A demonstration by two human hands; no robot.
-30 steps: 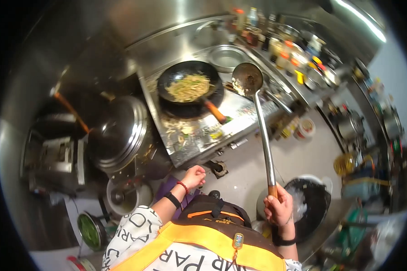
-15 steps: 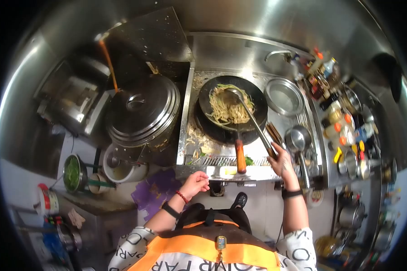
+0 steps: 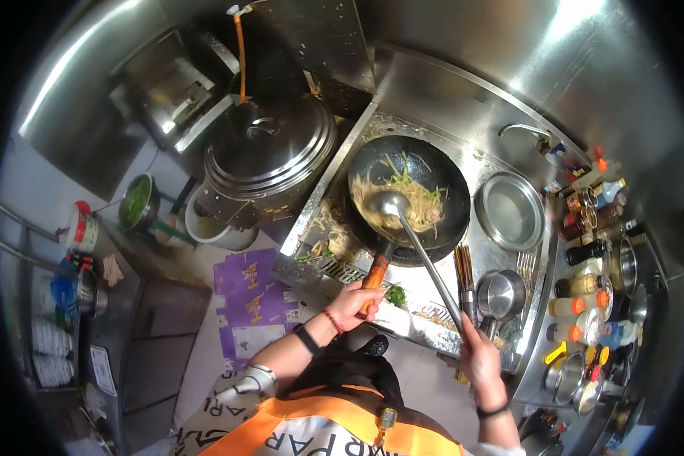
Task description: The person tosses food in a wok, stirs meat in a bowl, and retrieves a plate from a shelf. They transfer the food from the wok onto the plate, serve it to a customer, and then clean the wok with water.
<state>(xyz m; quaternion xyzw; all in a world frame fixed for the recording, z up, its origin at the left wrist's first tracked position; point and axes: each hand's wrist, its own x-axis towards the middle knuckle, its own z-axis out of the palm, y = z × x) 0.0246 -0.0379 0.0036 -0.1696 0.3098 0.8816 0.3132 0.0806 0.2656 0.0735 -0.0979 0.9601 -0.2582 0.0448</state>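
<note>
My left hand point(image 3: 352, 305) is wrapped round the wooden handle point(image 3: 375, 275) of a black wok point(image 3: 448, 172). Noodles with green vegetable strips point(image 3: 425, 216) lie in the wok. My right hand point(image 3: 479, 356) grips the long handle of a metal ladle point(image 3: 388, 205), whose bowl rests among the noodles. Close to my right hand, a bamboo wok brush point(image 3: 463, 269) and a small metal saucepan point(image 3: 501, 293) stand on the stove top. Green leaf scraps point(image 3: 394, 295) lie near the wok handle.
A large lidded pot point(image 3: 270, 152) stands left of the stove. On the right are a metal basin of water point(image 3: 511, 211) and several sauce bottles point(image 3: 567, 306). A faucet point(image 3: 526, 131) juts from the back wall. Flattened purple cardboard point(image 3: 254, 292) covers part of the floor.
My left hand has moved from beside the stove onto the wok handle and closed round it. The wok handle now angles left, and the ladle has shifted within the noodles. The view has turned.
</note>
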